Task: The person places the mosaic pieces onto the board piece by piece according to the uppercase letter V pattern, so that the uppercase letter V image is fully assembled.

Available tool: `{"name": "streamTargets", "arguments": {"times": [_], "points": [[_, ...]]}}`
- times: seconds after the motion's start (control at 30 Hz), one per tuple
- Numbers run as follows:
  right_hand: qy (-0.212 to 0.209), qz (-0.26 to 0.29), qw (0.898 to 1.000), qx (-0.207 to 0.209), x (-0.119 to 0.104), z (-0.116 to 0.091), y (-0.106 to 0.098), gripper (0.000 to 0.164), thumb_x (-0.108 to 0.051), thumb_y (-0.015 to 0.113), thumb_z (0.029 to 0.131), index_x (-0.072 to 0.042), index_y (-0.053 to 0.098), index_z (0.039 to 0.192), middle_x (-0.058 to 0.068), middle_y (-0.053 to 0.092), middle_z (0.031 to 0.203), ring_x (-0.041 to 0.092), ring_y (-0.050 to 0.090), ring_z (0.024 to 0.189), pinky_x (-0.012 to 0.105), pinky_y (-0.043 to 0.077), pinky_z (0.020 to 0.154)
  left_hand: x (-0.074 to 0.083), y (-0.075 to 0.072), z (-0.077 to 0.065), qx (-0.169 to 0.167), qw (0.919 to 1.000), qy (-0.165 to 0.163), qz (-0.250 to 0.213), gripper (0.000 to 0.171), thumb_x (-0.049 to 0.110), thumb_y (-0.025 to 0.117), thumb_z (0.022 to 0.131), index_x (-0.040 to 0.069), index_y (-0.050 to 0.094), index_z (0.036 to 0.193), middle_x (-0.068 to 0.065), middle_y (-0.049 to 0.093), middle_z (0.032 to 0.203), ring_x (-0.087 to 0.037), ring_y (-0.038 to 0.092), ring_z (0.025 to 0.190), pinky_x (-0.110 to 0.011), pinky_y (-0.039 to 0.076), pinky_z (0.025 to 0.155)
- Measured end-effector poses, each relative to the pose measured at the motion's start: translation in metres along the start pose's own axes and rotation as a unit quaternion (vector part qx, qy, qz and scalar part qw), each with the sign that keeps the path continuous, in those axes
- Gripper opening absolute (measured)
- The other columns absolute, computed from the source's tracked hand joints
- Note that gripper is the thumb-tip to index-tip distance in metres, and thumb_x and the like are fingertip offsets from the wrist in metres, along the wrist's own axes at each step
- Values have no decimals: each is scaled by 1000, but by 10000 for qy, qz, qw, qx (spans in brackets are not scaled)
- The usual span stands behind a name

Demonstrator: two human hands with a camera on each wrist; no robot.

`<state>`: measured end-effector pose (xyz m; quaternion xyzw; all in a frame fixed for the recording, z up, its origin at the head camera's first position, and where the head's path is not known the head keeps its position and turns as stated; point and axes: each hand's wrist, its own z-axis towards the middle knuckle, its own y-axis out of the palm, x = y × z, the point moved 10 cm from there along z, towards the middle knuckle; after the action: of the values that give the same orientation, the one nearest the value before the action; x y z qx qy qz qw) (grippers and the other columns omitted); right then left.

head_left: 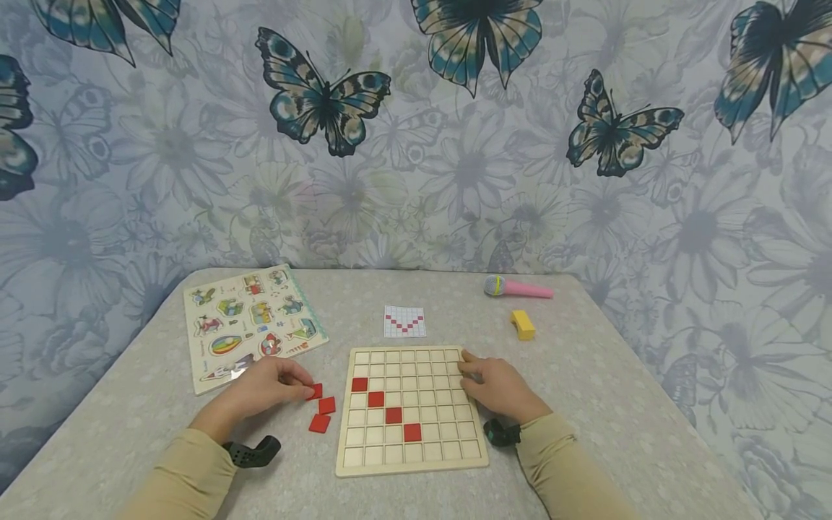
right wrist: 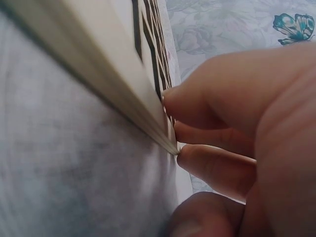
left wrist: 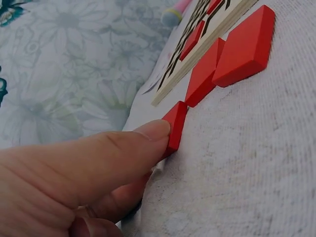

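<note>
My left hand (head_left: 263, 386) is beside the puzzle's lower edge, with its thumb and a finger pinching the edge of a red square tile (left wrist: 176, 129). Two more red tiles (head_left: 319, 423) lie close to it on the table, left of the wooden grid board (head_left: 412, 469). Several red tiles (head_left: 393, 415) sit in the board's squares, stepping diagonally down to the right. At the board's upper right edge, my right hand (head_left: 500, 386) rests with extended fingers; in the right wrist view the thumb (right wrist: 190, 101) touches the top face and another fingertip meets the rim.
A small pattern card (head_left: 405, 322) with a red V lies behind the board. The picture puzzle (head_left: 243, 325) is at the back left. A pink toy microphone (head_left: 520, 288) and a yellow block (head_left: 523, 325) lie at the back right, before a butterfly-patterned wall.
</note>
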<state>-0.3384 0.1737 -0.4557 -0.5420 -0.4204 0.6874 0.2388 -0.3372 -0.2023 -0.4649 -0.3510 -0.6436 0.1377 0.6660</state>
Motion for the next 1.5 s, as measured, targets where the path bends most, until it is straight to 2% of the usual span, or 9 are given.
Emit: {"name": "streamTargets", "arguments": {"times": [0.23, 0.43, 0.7, 0.97, 1.17, 1.27, 1.4, 1.5], "points": [[10, -45, 10000, 3, 1, 1, 0, 41, -24, 66, 100, -7, 66, 137, 7, 52, 154, 32, 48, 143, 52, 40, 114, 2, 0, -2, 13, 10000, 16, 64, 19, 29, 82, 87, 14, 76, 97, 1, 71, 87, -16, 60, 82, -31, 48, 72], [3, -44, 10000, 1, -2, 0, -1, 40, -23, 66, 100, -6, 66, 137, 7, 53, 154, 31, 48, 143, 48, 46, 109, 0, -4, 1, 172, 9995, 4, 255, 12, 28, 77, 92, 17, 76, 92, 2, 69, 86, -17, 57, 83, -30, 47, 72], [19, -6, 10000, -26, 1, 0, 0, 41, -24, 66, 100, -6, 66, 137, 7, 52, 154, 33, 47, 143, 52, 39, 115, 1, -5, 2, 294, 9996, 27, 31, 14, 28, 76, 93, 15, 76, 96, 1, 69, 90, -17, 57, 85, -29, 47, 72], [-29, 10, 10000, -5, 0, 0, 0, 41, -24, 66, 100, -6, 66, 137, 7, 52, 154, 32, 48, 143, 52, 42, 113, 11, -4, 2, 315, 9992, 239, -67, 17, 35, 80, 90, 19, 77, 97, 2, 71, 89, -17, 58, 80, -28, 46, 67], [7, -50, 10000, -40, 0, 1, 1, 41, -24, 66, 100, -7, 65, 138, 7, 51, 155, 32, 47, 143, 52, 39, 115, 23, 7, 0, 221, 9983, 512, -147, 17, 34, 79, 91, 19, 76, 97, 4, 73, 87, -14, 64, 80, -28, 51, 69], [28, -42, 10000, -64, 1, 2, 3, 41, -24, 66, 100, -7, 65, 138, 7, 51, 155, 31, 47, 144, 52, 38, 116, 33, 16, 0, 209, 9975, 621, -269, 16, 31, 79, 91, 17, 75, 97, 3, 72, 86, -15, 63, 78, -28, 51, 67], [34, -37, 10000, -60, 2, 2, 3, 40, -22, 66, 100, -7, 66, 137, 6, 51, 155, 31, 47, 144, 51, 41, 114, 59, 37, 0, 105, 9962, 828, -262, 14, 31, 78, 92, 19, 76, 100, 5, 71, 86, -16, 62, 69, -27, 50, 61], [54, -96, 9999, -44, 3, 1, 1, 39, -21, 65, 100, -8, 66, 137, 6, 51, 155, 32, 47, 144, 51, 41, 114, 81, 55, 3, 28, 9952, 975, -114, 10, 31, 77, 93, 23, 77, 100, 8, 71, 87, -14, 60, 68, -28, 50, 62]]}}
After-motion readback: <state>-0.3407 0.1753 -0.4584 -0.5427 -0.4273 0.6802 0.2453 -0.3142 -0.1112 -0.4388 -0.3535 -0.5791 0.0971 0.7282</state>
